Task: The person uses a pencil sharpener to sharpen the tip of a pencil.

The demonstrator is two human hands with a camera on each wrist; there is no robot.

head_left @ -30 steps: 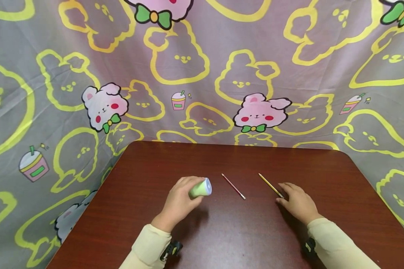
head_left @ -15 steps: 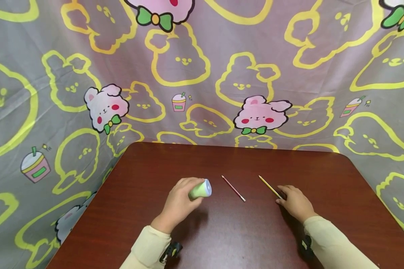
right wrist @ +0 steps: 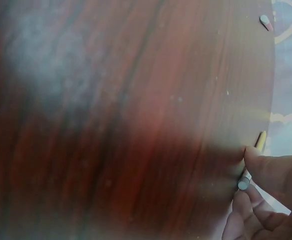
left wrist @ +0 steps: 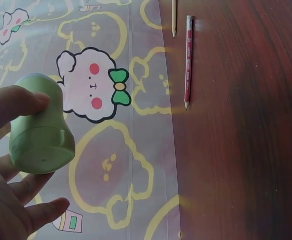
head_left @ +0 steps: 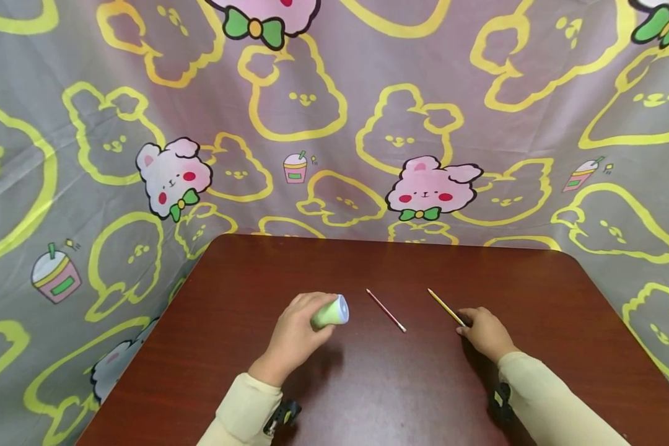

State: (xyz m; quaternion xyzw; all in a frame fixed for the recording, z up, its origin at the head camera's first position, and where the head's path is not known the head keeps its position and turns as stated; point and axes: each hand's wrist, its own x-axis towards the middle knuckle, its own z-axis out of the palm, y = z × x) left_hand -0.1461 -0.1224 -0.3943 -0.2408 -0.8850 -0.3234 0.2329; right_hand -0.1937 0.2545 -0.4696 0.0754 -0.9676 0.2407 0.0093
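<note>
My left hand (head_left: 295,337) grips a green pencil sharpener (head_left: 324,316), its pale blue end with a small hole facing right. In the left wrist view the sharpener (left wrist: 42,135) is held above the table, its rounded green base toward the camera. My right hand (head_left: 487,334) pinches the rear end of a yellow pencil (head_left: 445,306) lying on the table. The right wrist view shows the thumb on one side of that pencil's silvery end (right wrist: 243,184) and the fingers on the other. Between the hands lies a red pencil (head_left: 386,310), its white-tipped end toward me.
The dark brown wooden table (head_left: 379,384) reaches back to a grey cloth (head_left: 334,80) printed with bears and rabbits. This cloth also hangs along the left and right sides. A dark band with a small device (head_left: 281,416) sits on my left wrist.
My right hand has shifted slightly left and closed its fingers about the yellow pencil's rear end. The left hand with the sharpener stays in place, and the red pencil has not moved.
</note>
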